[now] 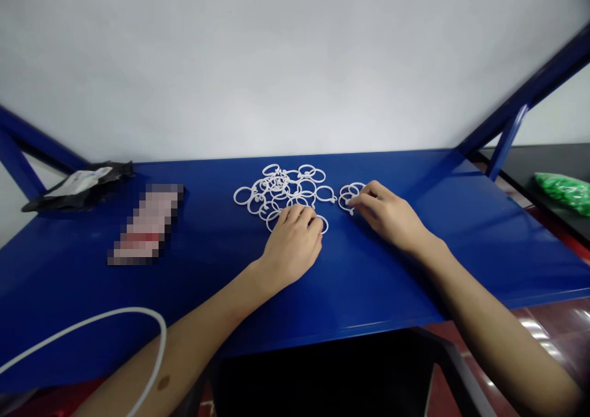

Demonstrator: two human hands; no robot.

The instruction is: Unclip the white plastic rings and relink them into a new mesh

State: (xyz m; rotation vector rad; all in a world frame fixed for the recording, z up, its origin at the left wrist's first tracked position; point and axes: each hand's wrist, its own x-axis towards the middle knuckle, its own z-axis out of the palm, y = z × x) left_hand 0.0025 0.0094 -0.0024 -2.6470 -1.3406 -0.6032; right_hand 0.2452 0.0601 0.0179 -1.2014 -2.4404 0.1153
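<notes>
Your left hand (295, 242) over the near edge of piled thin white plastic-looking rings (278, 186), on a smooth blue tabletop (369, 294), your right hand (389, 213) at a smaller ring cluster (346, 195), cannot tell if either grips

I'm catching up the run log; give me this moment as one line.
left hand: over white ring pile; right hand: at smaller ring group; surface: blue table; at left: black packet
</notes>
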